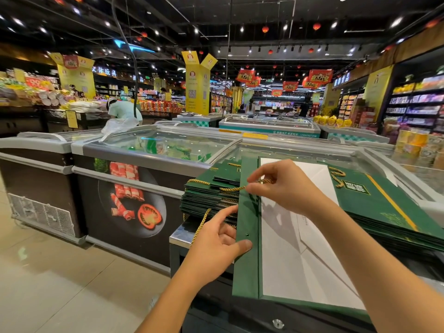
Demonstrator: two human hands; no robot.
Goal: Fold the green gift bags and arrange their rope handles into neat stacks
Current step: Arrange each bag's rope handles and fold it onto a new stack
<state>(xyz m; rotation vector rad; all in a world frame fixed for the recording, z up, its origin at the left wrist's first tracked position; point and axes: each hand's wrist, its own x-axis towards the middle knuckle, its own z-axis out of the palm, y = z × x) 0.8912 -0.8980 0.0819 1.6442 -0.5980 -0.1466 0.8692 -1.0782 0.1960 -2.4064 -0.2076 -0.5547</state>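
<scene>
An unfolded green gift bag with a white inner face lies flat on the freezer lid in front of me. My left hand pinches its green left edge beside a small punched hole, thumb on top. My right hand pinches a gold rope handle over the bag's upper edge. To the left sits a stack of folded green bags with gold ropes hanging from it. A second stack of flat green bags lies at the right.
Glass-topped chest freezers stretch to the left and behind. The tiled floor lies at lower left. A person in a light top bends over a far freezer. Shelves of goods line the right side.
</scene>
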